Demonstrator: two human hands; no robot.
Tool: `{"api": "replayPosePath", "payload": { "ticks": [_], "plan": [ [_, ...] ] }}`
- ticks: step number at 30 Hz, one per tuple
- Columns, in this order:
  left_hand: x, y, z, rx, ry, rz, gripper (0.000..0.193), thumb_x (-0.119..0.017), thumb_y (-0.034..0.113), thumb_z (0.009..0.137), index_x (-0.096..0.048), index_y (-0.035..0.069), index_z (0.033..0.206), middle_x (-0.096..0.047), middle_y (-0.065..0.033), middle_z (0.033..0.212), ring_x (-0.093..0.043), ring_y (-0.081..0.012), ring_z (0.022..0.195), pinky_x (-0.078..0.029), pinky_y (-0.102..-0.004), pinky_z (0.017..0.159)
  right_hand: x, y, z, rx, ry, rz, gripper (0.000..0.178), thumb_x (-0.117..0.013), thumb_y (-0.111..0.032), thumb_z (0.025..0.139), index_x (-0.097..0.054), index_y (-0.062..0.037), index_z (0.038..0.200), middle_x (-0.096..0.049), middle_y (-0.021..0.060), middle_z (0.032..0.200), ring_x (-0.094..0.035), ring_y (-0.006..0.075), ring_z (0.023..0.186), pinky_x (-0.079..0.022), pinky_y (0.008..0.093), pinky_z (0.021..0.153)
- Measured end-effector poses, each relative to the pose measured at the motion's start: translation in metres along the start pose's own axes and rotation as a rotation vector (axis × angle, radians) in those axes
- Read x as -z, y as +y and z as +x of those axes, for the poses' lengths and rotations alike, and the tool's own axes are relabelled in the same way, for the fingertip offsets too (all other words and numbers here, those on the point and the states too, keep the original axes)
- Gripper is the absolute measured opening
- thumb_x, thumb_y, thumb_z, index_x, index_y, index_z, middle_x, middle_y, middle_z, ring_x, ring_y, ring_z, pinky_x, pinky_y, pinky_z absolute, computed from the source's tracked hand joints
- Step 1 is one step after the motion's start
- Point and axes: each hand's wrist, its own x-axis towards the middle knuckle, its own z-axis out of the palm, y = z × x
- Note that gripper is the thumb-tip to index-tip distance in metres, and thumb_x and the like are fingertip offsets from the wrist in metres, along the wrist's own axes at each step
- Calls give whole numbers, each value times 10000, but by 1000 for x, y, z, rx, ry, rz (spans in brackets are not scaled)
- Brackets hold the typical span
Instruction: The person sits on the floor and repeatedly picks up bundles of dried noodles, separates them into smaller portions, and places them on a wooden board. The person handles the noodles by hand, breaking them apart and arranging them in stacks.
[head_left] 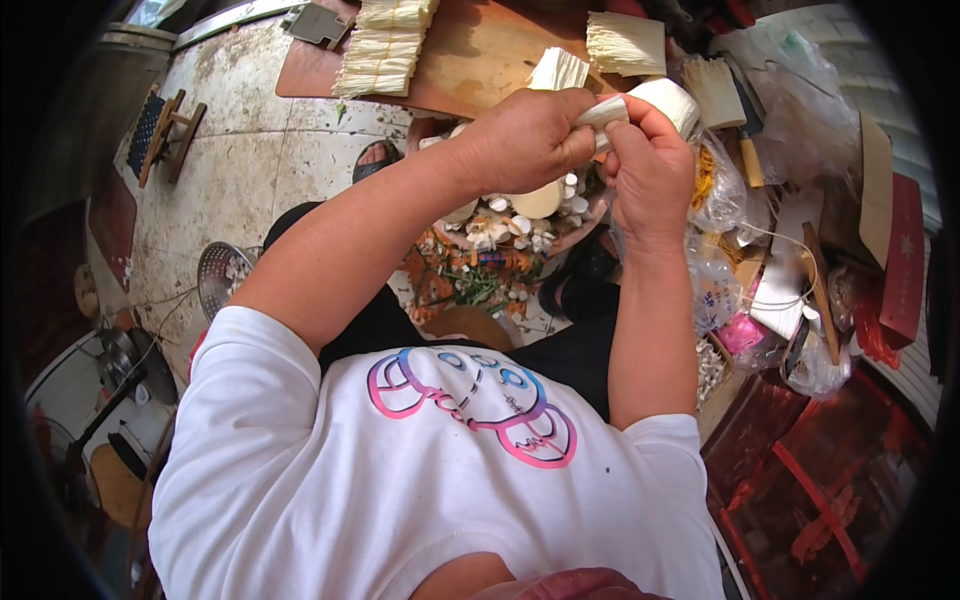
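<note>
Both hands meet above a wooden board's near edge, closed on a small flat bundle of pale, thin strands [604, 112] that looks like enoki mushroom. My left hand [540, 138] grips its left end with curled fingers. My right hand [648, 165] pinches the other end between thumb and fingers. Just beyond them, another cut bundle [558, 70] rests on the board [480, 45]. A larger white piece [668, 103] lies behind my right fingers, partly hidden. Below the hands, a basin [572, 235] holds white offcuts and pale round slices.
Stacked strand bundles [385, 45] line the board's left, with another bundle [626, 44] at its right. A wooden-handled knife [749, 150] lies right, near plastic bags [800, 95] and yellow bands [704, 178]. A metal colander [222, 278] and small stool [172, 140] stand left.
</note>
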Motion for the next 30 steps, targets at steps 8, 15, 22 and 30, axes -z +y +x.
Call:
{"api": "replayPosePath", "payload": {
  "ticks": [8,15,22,30],
  "plan": [
    [8,-5,0,95,-108,-207,306,-472,206,951,-585,36,1178,-647,-33,795,-591,-83,688,-488,-259,625,2,1,2,-57,-64,174,228,-594,-78,859,-626,46,1047,-637,45,811,-504,51,542,-415,185,468],
    [8,-1,0,98,-143,-251,319,-469,249,978,-586,24,1171,-647,-30,791,-598,-81,705,-488,-252,617,3,-2,2,-11,-66,10,192,-596,-100,865,-631,31,1001,-635,35,789,-528,51,566,-437,197,478],
    [-4,4,1,31,-46,-126,295,-494,239,980,-600,32,1162,-660,-46,861,-621,-110,764,-497,-273,690,-2,-4,-1,82,23,-60,149,-557,-66,859,-644,13,952,-630,16,765,-564,53,593,-476,199,492],
    [1,9,6,125,-43,-206,301,-516,255,970,-600,49,1173,-662,-47,871,-623,-95,755,-494,-249,658,4,-9,1,59,-19,-33,263,-549,-86,881,-588,20,1118,-628,21,821,-557,54,620,-476,204,532]
  ]
}}
